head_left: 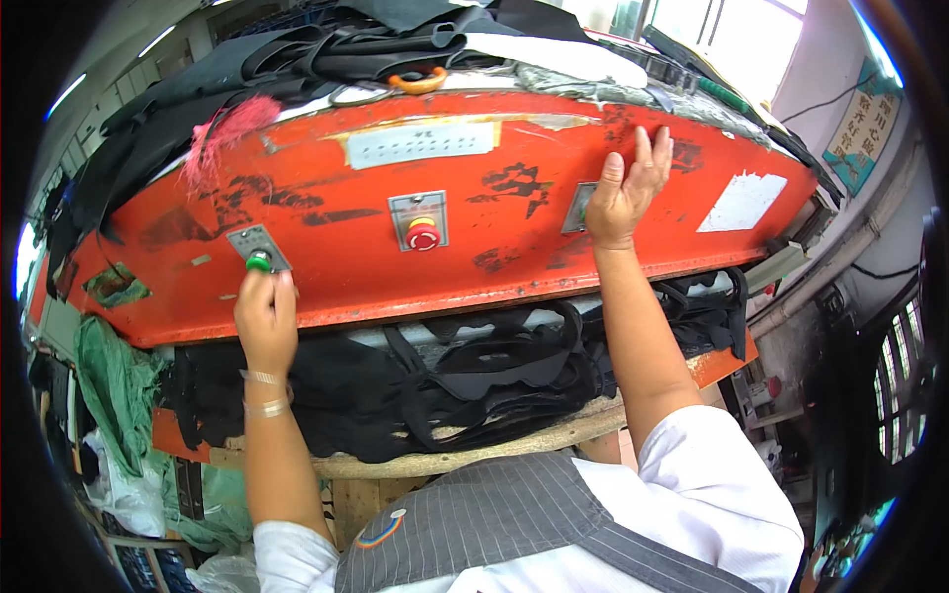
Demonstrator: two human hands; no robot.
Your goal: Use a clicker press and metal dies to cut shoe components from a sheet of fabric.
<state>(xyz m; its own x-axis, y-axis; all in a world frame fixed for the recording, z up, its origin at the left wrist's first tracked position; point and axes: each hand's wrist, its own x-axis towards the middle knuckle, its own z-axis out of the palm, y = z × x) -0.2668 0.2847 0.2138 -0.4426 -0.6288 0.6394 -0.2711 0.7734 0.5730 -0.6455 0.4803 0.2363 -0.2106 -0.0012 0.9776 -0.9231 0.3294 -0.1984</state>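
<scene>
My left hand (pixel 267 318) is closed, its curled fingers up against a green push button (pixel 259 261) on a small metal plate. That plate sits on the left part of a red machine front (pixel 341 272). Farther right, my right hand (pixel 625 203) is raised with its fingers stretched upward and its palm toward the red panel. It covers most of another metal plate (pixel 578 209), and only a sliver of green shows beside the palm. Between the hands, a red mushroom-shaped button (pixel 424 235) stands out from its own plate.
Black sheet material (pixel 336 395) with cut-out shapes lies on the bed under the red panel. More dark sheets (pixel 297 59) are heaped on top, near pink threads (pixel 232 128) and an orange-handled tool (pixel 418 81). Green plastic sheeting (pixel 117 381) hangs at left.
</scene>
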